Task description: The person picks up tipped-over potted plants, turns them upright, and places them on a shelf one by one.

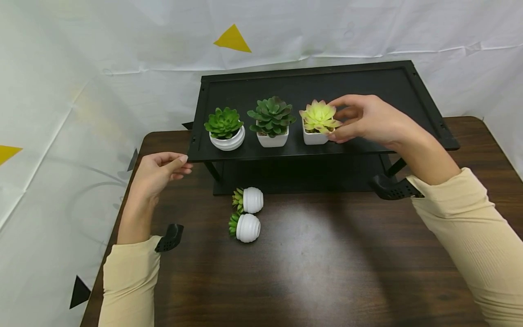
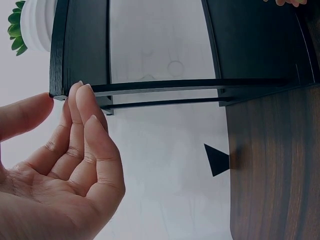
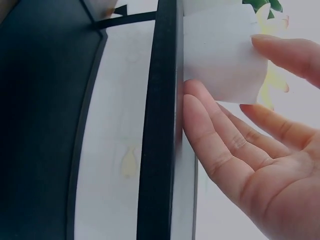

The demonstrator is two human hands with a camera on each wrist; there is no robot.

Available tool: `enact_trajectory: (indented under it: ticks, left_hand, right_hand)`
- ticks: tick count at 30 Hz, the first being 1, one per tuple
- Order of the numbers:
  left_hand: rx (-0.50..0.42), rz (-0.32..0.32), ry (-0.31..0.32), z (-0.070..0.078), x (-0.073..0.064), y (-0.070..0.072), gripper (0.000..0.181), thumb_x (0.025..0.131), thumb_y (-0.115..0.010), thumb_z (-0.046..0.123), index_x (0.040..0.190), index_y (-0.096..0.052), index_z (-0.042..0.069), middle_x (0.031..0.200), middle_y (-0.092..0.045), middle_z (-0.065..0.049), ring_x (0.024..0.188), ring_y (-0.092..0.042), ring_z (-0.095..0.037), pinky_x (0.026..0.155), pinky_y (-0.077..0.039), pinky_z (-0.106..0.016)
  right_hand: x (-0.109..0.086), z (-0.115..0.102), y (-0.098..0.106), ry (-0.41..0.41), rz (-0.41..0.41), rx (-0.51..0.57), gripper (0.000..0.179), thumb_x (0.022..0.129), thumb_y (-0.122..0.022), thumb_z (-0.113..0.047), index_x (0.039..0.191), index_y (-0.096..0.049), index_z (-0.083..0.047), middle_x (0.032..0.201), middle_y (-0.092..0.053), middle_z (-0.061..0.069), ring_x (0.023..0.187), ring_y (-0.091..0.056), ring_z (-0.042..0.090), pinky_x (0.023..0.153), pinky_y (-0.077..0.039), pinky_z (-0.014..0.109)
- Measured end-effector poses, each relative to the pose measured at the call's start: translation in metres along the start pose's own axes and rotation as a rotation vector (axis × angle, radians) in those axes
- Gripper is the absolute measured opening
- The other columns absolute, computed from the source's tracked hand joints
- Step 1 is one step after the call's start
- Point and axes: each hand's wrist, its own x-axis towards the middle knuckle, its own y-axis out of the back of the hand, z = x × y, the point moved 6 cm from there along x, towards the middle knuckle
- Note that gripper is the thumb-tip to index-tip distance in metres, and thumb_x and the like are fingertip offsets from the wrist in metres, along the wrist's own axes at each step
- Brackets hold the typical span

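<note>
A black two-level shelf point(image 1: 347, 91) stands on the table. With thumb above and fingertips below, my left hand point(image 1: 160, 171) pinches its near left corner, as the left wrist view also shows. My right hand point(image 1: 363, 116) holds a yellow-green potted succulent point(image 1: 320, 117) by the right side of its square white pot point(image 3: 220, 55), which rests on the top level. Left of it, in a row, stand a dark green succulent point(image 1: 272, 117) in a square white pot and a bright green one point(image 1: 224, 125) in a round white pot.
Two small succulents in ribbed white pots, one farther point(image 1: 252, 200) and one nearer point(image 1: 247, 228), lie on their sides on the dark wood table point(image 1: 306, 272), in front of the shelf. White sheeting point(image 1: 327, 27) hangs behind and to the left.
</note>
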Motion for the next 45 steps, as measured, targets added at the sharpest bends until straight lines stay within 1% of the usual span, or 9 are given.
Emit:
enact_trajectory:
  ticks: [5,9,12,13,19,22,31,37,45]
  left_hand:
    - [-0.002,0.0,0.001,0.0,0.0,0.0,0.035,0.093,-0.055,0.019,0.112,-0.054,-0.009,0.073,-0.063,0.012,0.071,-0.062,-0.004,0.067,-0.05,-0.019]
    - [-0.008,-0.002,0.003,0.0,-0.001,0.0,0.034,0.093,-0.055,0.019,0.112,-0.054,-0.009,0.073,-0.063,0.012,0.071,-0.062,-0.004,0.067,-0.05,-0.019]
    - [-0.011,-0.002,0.004,0.0,-0.001,0.0,0.034,0.093,-0.055,0.019,0.112,-0.054,-0.009,0.073,-0.063,0.012,0.072,-0.063,-0.005,0.068,-0.05,-0.019]
    - [-0.012,-0.003,0.004,0.0,-0.001,0.0,0.034,0.093,-0.055,0.019,0.112,-0.054,-0.009,0.073,-0.063,0.012,0.072,-0.063,-0.005,0.068,-0.05,-0.019]
    - [-0.011,-0.004,0.005,0.0,-0.001,0.0,0.034,0.093,-0.055,0.02,0.112,-0.054,-0.009,0.073,-0.064,0.013,0.073,-0.063,-0.006,0.068,-0.05,-0.019]
    - [-0.01,-0.002,0.008,0.0,-0.001,0.0,0.034,0.093,-0.055,0.02,0.112,-0.055,-0.009,0.073,-0.064,0.013,0.074,-0.063,-0.007,0.068,-0.05,-0.019]
    - [-0.004,0.0,0.013,0.0,-0.001,0.0,0.036,0.093,-0.055,0.02,0.113,-0.054,-0.009,0.073,-0.063,0.013,0.074,-0.064,-0.008,0.068,-0.05,-0.018]
    - [-0.012,0.0,0.014,0.0,-0.001,0.0,0.035,0.093,-0.055,0.02,0.113,-0.054,-0.009,0.073,-0.063,0.013,0.075,-0.064,-0.008,0.067,-0.05,-0.018]
    - [-0.018,-0.003,0.012,0.0,-0.001,-0.001,0.035,0.093,-0.055,0.021,0.113,-0.054,-0.008,0.073,-0.064,0.013,0.072,-0.063,-0.004,0.068,-0.05,-0.019]
  right_hand:
    - [-0.004,0.002,0.005,-0.006,0.029,-0.06,0.062,0.082,-0.068,-0.009,0.136,-0.037,-0.002,0.124,-0.05,0.022,0.085,-0.063,0.009,0.077,-0.05,0.027]
    - [-0.009,0.004,0.008,-0.019,0.052,-0.129,0.06,0.083,-0.068,-0.014,0.135,-0.04,-0.003,0.124,-0.052,0.019,0.084,-0.063,0.008,0.084,-0.045,0.034]
    - [-0.014,0.006,0.009,-0.024,0.063,-0.158,0.056,0.084,-0.067,-0.014,0.133,-0.042,-0.004,0.122,-0.053,0.019,0.082,-0.063,0.009,0.086,-0.044,0.037]
    - [-0.015,0.006,0.009,-0.024,0.067,-0.161,0.055,0.084,-0.067,-0.014,0.132,-0.043,-0.004,0.121,-0.054,0.018,0.082,-0.063,0.009,0.085,-0.045,0.036]
    - [-0.025,0.008,0.007,-0.006,0.068,-0.124,0.047,0.086,-0.062,-0.008,0.129,-0.045,-0.002,0.118,-0.056,0.016,0.083,-0.064,0.012,0.077,-0.047,0.023]
    - [-0.03,0.01,0.005,0.001,0.071,-0.111,0.046,0.087,-0.061,-0.006,0.129,-0.045,-0.002,0.117,-0.056,0.015,0.083,-0.064,0.012,0.075,-0.048,0.02]
    - [-0.041,0.015,-0.001,-0.004,0.065,-0.13,0.045,0.085,-0.064,-0.006,0.127,-0.047,-0.003,0.114,-0.058,0.012,0.083,-0.064,0.01,0.074,-0.047,0.02]
    - [-0.046,0.017,-0.006,0.007,0.073,-0.099,0.043,0.084,-0.066,-0.006,0.123,-0.05,-0.005,0.11,-0.06,0.01,0.085,-0.063,0.01,0.073,-0.047,0.021]
    - [-0.05,0.019,-0.011,0.057,0.057,-0.055,0.037,0.085,-0.065,-0.007,0.119,-0.052,0.0,0.103,-0.062,0.006,0.086,-0.063,0.01,0.074,-0.048,0.021]
